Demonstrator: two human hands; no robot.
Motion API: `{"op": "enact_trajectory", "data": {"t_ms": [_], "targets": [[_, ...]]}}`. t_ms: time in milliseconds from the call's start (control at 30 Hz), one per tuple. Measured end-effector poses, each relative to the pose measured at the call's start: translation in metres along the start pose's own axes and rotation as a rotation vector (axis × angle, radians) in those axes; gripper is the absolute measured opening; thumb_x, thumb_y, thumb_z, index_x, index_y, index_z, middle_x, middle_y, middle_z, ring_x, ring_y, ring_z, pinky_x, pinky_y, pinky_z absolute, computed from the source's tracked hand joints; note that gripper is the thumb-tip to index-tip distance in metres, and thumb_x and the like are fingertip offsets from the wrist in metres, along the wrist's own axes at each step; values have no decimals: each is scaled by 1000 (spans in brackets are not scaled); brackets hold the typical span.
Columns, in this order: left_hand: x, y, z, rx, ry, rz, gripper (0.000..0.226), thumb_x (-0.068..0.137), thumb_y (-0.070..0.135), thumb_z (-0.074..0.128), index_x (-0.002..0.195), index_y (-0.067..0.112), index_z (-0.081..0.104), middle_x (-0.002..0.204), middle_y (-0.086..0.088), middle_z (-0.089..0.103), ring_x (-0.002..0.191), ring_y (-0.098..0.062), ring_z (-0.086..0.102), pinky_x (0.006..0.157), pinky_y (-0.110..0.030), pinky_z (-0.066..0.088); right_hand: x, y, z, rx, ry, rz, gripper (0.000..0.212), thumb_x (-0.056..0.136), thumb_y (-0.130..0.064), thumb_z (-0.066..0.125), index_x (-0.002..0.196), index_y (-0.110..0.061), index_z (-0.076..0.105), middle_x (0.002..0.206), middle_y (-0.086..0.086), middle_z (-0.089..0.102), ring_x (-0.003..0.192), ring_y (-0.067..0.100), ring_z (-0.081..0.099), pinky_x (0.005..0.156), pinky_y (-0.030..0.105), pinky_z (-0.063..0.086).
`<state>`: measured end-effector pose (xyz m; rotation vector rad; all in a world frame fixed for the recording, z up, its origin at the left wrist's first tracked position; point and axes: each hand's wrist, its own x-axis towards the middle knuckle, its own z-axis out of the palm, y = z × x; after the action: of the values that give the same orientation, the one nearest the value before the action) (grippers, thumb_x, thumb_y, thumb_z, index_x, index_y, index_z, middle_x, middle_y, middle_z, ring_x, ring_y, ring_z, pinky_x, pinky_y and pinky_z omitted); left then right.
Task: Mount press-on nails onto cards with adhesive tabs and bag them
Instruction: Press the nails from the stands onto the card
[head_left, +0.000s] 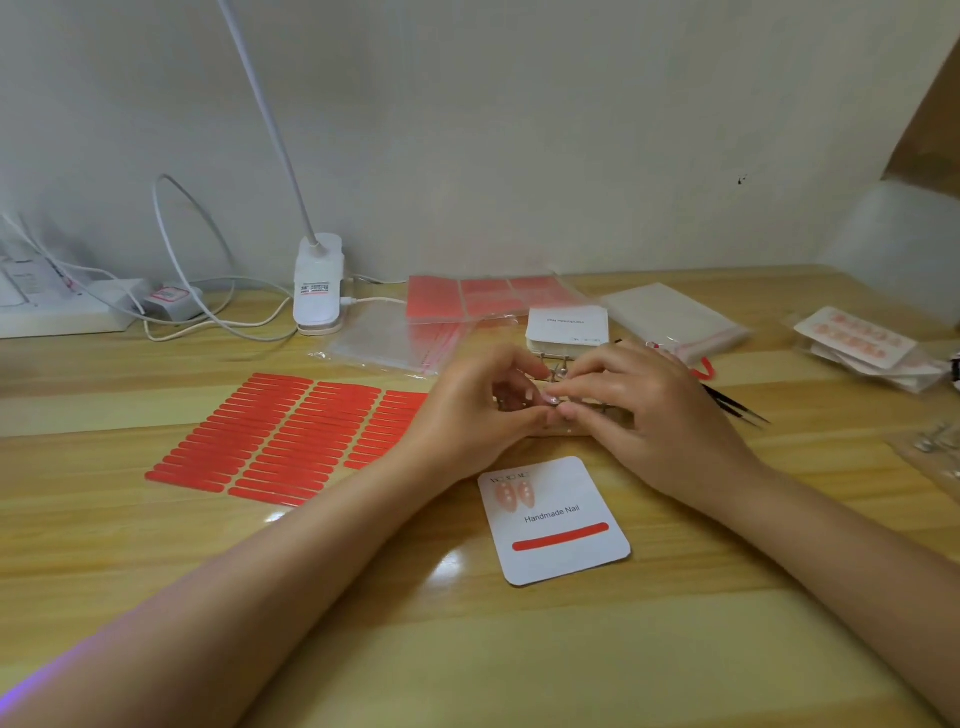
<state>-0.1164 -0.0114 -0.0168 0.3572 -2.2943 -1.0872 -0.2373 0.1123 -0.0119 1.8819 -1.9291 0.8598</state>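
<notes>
A white "Handmade Nail" card (555, 519) lies on the wooden table near me, with two peach press-on nails (514, 493) at its top left and a red adhesive strip across its lower part. Just beyond it, my left hand (478, 405) and my right hand (634, 410) meet over a small nail stand (556, 371) with metal pins. Together the fingertips of both hands pinch a small pale nail (551, 399). The stand is mostly hidden by my hands. A sheet of red adhesive tabs (291, 436) lies to the left.
A stack of blank cards (567, 325), clear bags (675, 317) and more red tab sheets (488, 296) lie behind my hands. Finished bagged sets (862, 343) sit far right, black tweezers (737, 405) beside my right hand. A clip lamp (318, 283) and power strip (57, 306) stand at back left.
</notes>
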Motion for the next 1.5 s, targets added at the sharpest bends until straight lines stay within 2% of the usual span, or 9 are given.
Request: {"op": "enact_trajectory", "data": {"t_ms": [300, 467, 700, 833, 1000, 1100, 1267, 1400, 1500], "targets": [[2, -1, 4, 48, 17, 27, 25, 74, 6, 76, 91, 11, 59, 67, 13, 58, 60, 5, 50, 61, -6, 37, 0, 3, 10, -33, 132, -40, 15, 80, -17, 65, 87, -8, 74, 83, 4, 65, 79, 22, 59, 68, 35, 45], [1, 0, 5, 72, 16, 20, 27, 73, 8, 77, 88, 17, 55, 68, 15, 59, 60, 4, 50, 60, -7, 37, 3, 1, 14, 104, 165, 84, 13, 79, -17, 66, 83, -9, 75, 82, 4, 64, 80, 20, 59, 72, 36, 47], [1, 0, 5, 50, -5, -11, 30, 73, 9, 77, 87, 21, 52, 69, 14, 59, 62, 6, 50, 60, -6, 37, 3, 3, 15, 240, 294, 325, 6, 81, -9, 68, 85, -9, 74, 84, -4, 57, 82, 6, 53, 77, 6, 36], [1, 4, -1, 42, -77, -46, 31, 74, 13, 76, 95, 21, 54, 76, 12, 59, 67, 7, 52, 62, -5, 39, -1, -1, 10, 246, 337, 299, 8, 81, -10, 69, 88, -9, 73, 84, -3, 56, 82, 10, 54, 76, 11, 39], [-3, 12, -22, 190, -178, -21, 26, 81, 19, 69, 101, 29, 55, 97, 13, 56, 89, 2, 53, 69, 1, 36, -1, -5, -1, 212, 376, 200, 14, 80, -14, 66, 90, -7, 73, 80, 0, 56, 77, 15, 54, 72, 28, 45], [-20, 15, -34, 288, -142, 90, 18, 84, 18, 64, 96, 29, 58, 96, 15, 57, 90, 3, 50, 72, -3, 37, 0, -6, -8, 236, 369, 175, 14, 81, -13, 66, 93, -8, 72, 79, 3, 56, 74, 15, 53, 71, 29, 45], [-52, 14, -39, 465, -116, 258, 17, 83, 28, 62, 93, 19, 72, 93, 5, 62, 85, -10, 56, 72, -25, 46, -3, -14, -10, 289, 304, 153, 15, 80, -11, 69, 95, -14, 71, 73, 1, 57, 66, 0, 48, 64, 18, 41], [-62, 14, -33, 581, -203, 330, 21, 82, 36, 60, 93, 24, 74, 87, 6, 64, 76, -15, 57, 63, -34, 49, -17, -22, -6, 316, 158, 119, 14, 79, -15, 69, 92, -18, 72, 69, -5, 58, 59, 6, 46, 58, 20, 41], [-63, 10, -31, 578, -201, 344, 19, 80, 32, 63, 93, 24, 74, 86, 6, 65, 73, -15, 58, 61, -32, 49, -29, -24, -1, 291, 43, 131, 15, 77, -21, 67, 90, -20, 75, 69, -14, 57, 59, 11, 46, 55, 22, 41]]}}
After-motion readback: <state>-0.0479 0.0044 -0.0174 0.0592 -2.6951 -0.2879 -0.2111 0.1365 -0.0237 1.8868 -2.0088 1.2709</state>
